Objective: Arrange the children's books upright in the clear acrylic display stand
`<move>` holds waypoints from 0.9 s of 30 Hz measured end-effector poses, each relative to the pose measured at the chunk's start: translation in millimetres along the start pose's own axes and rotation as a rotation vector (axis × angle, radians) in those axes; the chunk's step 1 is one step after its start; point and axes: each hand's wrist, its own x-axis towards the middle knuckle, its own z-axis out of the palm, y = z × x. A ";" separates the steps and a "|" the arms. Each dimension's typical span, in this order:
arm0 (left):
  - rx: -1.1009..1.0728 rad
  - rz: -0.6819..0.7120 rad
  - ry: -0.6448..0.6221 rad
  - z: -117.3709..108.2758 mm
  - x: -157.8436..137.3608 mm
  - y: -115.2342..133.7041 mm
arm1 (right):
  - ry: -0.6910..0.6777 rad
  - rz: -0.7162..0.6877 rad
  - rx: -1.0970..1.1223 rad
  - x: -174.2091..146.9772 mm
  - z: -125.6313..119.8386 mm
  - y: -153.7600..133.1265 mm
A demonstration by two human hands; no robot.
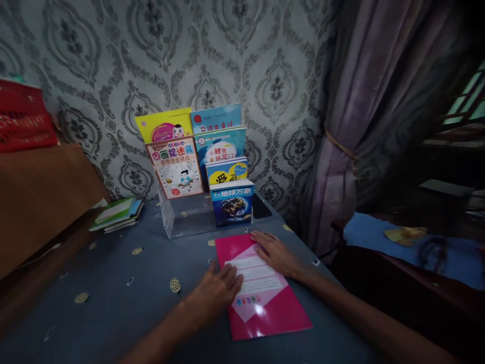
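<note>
A glossy pink book [271, 313] with a pale panel of text lies flat on the table before me. My left hand [222, 285] rests on its left edge, fingers stretched over the cover. On the upper right of the cover lies my right hand [275, 253], its fingers extended and flat. Behind the book, a clear stand [185, 225] holds several upright books, among them a picture book [178, 169], a teal book [223, 149] and a small blue book with a globe [233, 205].
A dark phone-like slab [261, 207] lies right of the stand. To the left are a stack of thin books [119, 215], a brown cardboard box [45, 192] and a red package [25, 116]. A curtain [341, 126] hangs at the right, near a blue-covered surface [364, 240].
</note>
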 end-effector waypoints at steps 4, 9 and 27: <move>0.088 0.027 0.061 2.6 10.0 5.9 | 0.006 -0.006 0.006 -0.3 1.6 1.3; 0.111 0.069 0.096 -3.9 18.5 6.0 | 0.038 -0.018 0.010 -1.7 8.6 8.1; -0.057 0.114 -0.016 5.0 14.2 -4.5 | -0.013 -0.002 -0.005 -4.9 4.4 -1.1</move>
